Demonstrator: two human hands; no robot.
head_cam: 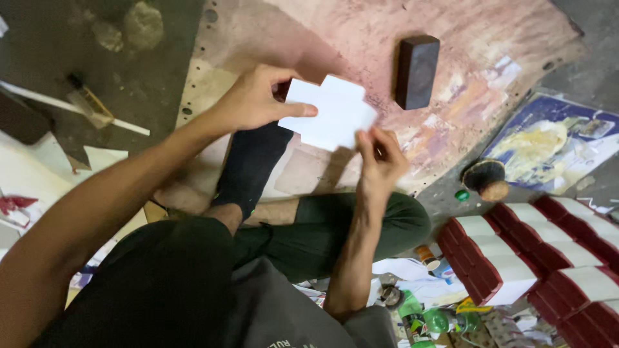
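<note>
- We see a white cross-shaped card [332, 111] held in the air above the stained pink work board [451, 38], near its middle.
- Our left hand [255, 100] pinches the card's left edge, thumb on top.
- Our right hand [382, 154] pinches its lower right corner, seemingly to steady it.
- A dark block [416, 71] lies just beyond, towards the board's far right.
- Red-and-white boxes [516, 258] sit stacked off the right edge, probably within reach.

White card, pink board, red boxes

White card [332, 113] w/ no marks. Board [361, 38] is pink & cream, blotchy. Block [416, 71] dark brown. Boxes [516, 258] red w/ white tops. Sock [248, 164] black, trousers [335, 235] dark green. Bottles [429, 319] green.
</note>
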